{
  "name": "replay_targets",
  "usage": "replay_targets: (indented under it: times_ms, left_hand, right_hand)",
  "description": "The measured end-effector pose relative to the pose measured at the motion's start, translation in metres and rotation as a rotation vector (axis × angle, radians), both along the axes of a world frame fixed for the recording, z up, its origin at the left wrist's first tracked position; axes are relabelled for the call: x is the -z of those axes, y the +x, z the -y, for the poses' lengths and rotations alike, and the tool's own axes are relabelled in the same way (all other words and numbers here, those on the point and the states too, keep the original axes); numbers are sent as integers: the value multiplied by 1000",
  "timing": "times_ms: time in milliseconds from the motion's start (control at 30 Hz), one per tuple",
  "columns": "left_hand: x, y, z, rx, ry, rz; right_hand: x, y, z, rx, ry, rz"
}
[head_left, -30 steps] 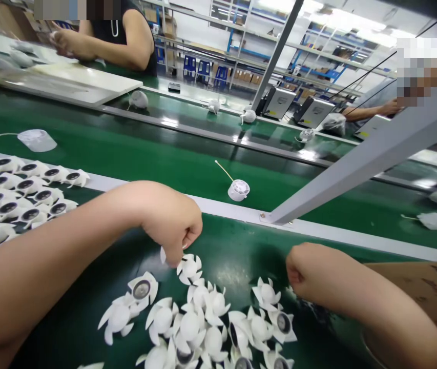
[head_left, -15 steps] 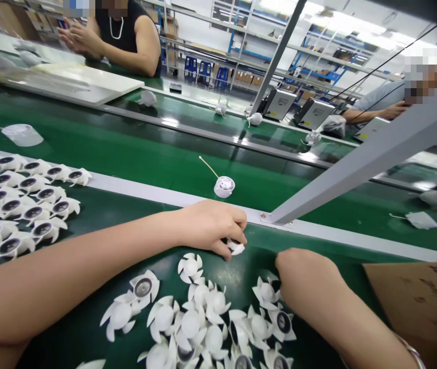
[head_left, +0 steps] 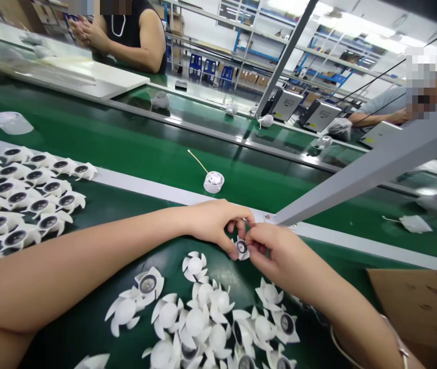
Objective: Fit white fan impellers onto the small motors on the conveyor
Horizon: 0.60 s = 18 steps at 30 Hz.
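Note:
My left hand (head_left: 224, 225) pinches a small white fan impeller (head_left: 242, 248) between thumb and fingers, its dark-ringed hub turned up toward me. My right hand (head_left: 274, 248) is closed, thumb and fingertips together at the impeller's right edge. Whatever those fingertips may hold is hidden. Below both hands lies a loose pile of white fan impellers (head_left: 195, 320), some with smooth caps up, some showing dark hubs. A single impeller (head_left: 194, 266) rests just below my left wrist.
Rows of impellers (head_left: 18, 197), hubs up, cover the left. Beyond a pale rail (head_left: 145, 190), a white fan housing with a cable (head_left: 213, 182) sits on the green belt. A slanted metal post (head_left: 329, 177) and a cardboard box (head_left: 414, 307) stand right. Two people work across the line.
My right hand has moved up and left from beside the pile to meet the impeller in my left hand. The impeller's hub now faces me. The fan housing has shifted left in view.

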State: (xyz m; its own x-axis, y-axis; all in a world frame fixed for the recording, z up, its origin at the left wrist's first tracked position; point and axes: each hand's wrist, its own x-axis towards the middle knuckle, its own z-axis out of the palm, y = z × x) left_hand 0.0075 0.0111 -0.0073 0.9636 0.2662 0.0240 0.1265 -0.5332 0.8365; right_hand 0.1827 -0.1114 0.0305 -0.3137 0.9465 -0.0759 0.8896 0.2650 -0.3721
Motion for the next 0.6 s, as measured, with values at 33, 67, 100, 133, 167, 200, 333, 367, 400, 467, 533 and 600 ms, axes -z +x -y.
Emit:
replay_targets:
  times_ms: [33,67,100,133,167,200,333,367,400,467,533,600]
  left_hand:
    - [-1,0,0,1,9,4]
    - [-1,0,0,3,20,7]
    - [-2,0,1,6,34,7]
    - [-2,0,1,8,51,5]
    - [-3,0,1,6,70,1]
    - [-3,1,1,2,90,-3]
    - [-4,1,3,-10,139,-13]
    - [-3,1,3,-13,139,-14]
    - [-3,1,4,-16,135,-13]
    - [-1,1,4,-22,132,-7]
    - [1,2,4,-20,137,0]
    - [2,3,3,-16,142,2]
  right_hand:
    - [3,-2,0,-18,19,5]
    - [6,-4,0,-31,36,29]
    - [9,-5,1,-41,55,66]
    - [10,-6,2,-48,79,111]
    - [11,-7,3,-53,109,161]
    - [11,-8,4,-61,144,212]
    - [10,-15,7,-135,296,380]
    - [9,-17,8,-159,326,420]
    - [9,-20,9,-181,341,461]
    - [8,-25,11,-201,331,548]
    - [7,-30,14,-202,294,619]
    - [6,-33,18,-199,278,654]
